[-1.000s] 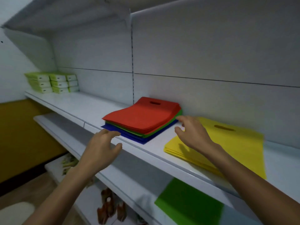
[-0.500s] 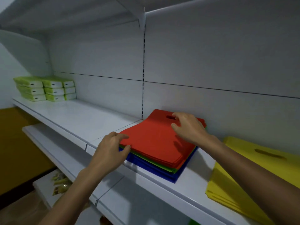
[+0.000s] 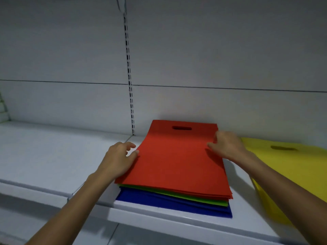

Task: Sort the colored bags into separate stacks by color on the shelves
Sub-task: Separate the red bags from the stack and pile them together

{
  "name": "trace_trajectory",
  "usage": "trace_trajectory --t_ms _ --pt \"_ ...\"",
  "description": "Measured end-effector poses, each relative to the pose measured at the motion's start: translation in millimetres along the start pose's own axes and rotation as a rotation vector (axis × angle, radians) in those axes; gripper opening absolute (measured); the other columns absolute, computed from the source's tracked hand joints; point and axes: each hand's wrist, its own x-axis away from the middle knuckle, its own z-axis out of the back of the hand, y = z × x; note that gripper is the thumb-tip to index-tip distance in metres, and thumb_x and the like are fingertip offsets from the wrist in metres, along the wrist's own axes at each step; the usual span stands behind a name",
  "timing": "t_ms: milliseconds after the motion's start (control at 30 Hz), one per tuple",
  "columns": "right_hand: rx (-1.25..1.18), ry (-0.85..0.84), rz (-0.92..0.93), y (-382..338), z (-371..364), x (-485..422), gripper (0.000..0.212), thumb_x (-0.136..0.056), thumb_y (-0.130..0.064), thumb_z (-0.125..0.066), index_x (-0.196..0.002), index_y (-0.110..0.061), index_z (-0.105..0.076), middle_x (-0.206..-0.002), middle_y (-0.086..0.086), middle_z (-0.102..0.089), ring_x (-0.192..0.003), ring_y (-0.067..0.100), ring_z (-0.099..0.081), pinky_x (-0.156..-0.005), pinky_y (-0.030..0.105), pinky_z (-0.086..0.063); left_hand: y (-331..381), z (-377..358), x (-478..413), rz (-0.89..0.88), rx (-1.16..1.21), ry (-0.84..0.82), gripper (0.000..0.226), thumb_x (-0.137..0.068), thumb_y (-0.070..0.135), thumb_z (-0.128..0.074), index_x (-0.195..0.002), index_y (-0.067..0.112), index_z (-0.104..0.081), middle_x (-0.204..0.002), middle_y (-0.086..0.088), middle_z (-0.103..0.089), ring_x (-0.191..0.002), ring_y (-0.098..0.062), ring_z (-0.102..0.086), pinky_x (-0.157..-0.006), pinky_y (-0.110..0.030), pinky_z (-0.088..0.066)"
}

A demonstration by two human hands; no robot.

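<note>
**Red layer gripped on the mixed stack**

Head view: the stack sits at the shelf's (image 3: pixel 53 156) front edge, with red bags (image 3: pixel 177 160) over green bags (image 3: pixel 177 193) over blue bags (image 3: pixel 159 200). Yellow bags (image 3: pixel 292 165) lie just right. The left hand (image 3: pixel 116 161) pinches the red bags' left edge and the right hand (image 3: pixel 228 147) their right edge. The next move probably calls for lifting only the red bags, leaving green behind.
</note>
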Motion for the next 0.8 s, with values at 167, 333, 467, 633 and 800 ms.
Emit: trace_trajectory --t_ms 167,333,467,633,800 --pt "-0.073 -0.011 -0.158 2 -15 16 0.043 -0.086 -0.037 -0.061 -0.089 0.005 -0.061 -0.104 0.025 -0.064 -0.1 0.036 -0.06 -0.073 0.034 -0.043 -6 -15 -17 -0.024 0.002 -0.077 0.04 -0.087 0.038 -0.059 -0.118 0.012 -0.06 -0.113 -0.007 -0.063 -0.099 -0.02 -0.059 -0.084 -0.03 -0.047" --pt "-0.156 0.143 -0.206 -1 -26 28 0.037 -0.085 -0.032 -0.063 -0.088 0.006 -0.062 -0.099 0.024 -0.066 -0.098 0.036 -0.06 -0.074 0.035 -0.041 -5 -22 -24 -0.099 0.049 0.03 0.029 -0.081 0.024 -0.068 -0.107 0.009 -0.063 -0.101 -0.009 -0.062 -0.085 -0.02 -0.057 -0.071 -0.027 -0.042" --pt "-0.167 0.228 -0.202 -7 -23 34 0.027 -0.083 -0.022 -0.066 -0.092 0.002 -0.06 -0.1 0.021 -0.065 -0.099 0.036 -0.059 -0.076 0.035 -0.042 -2 -24 -18 -0.227 0.07 0.162 0.023 -0.08 0.005 -0.066 -0.103 0.007 -0.062 -0.094 -0.012 -0.063 -0.084 -0.023 -0.057 -0.069 -0.025 -0.037" --pt "-0.129 0.34 -0.145 -12 -19 45 0.016 -0.088 -0.023 -0.059 -0.093 -0.008 -0.056 -0.099 0.012 -0.064 -0.097 0.032 -0.058 -0.07 0.034 -0.041 -4 -18 -15 -0.348 0.017 0.242 0.013 -0.081 0.0 -0.063 -0.093 0.004 -0.063 -0.084 -0.013 -0.065 -0.074 -0.027 -0.059 -0.061 -0.028 -0.039" --pt "-0.277 0.508 -0.073 -5 -1 48 0.014 -0.087 -0.011 -0.059 -0.096 -0.003 -0.051 -0.089 0.02 -0.063 -0.087 0.039 -0.058 -0.07 0.039 -0.039 8 -16 -19 -0.472 0.09 0.241 0.023 -0.077 -0.009 -0.063 -0.094 0.004 -0.069 -0.086 -0.013 -0.069 -0.077 -0.032 -0.062 -0.071 -0.036 -0.047"
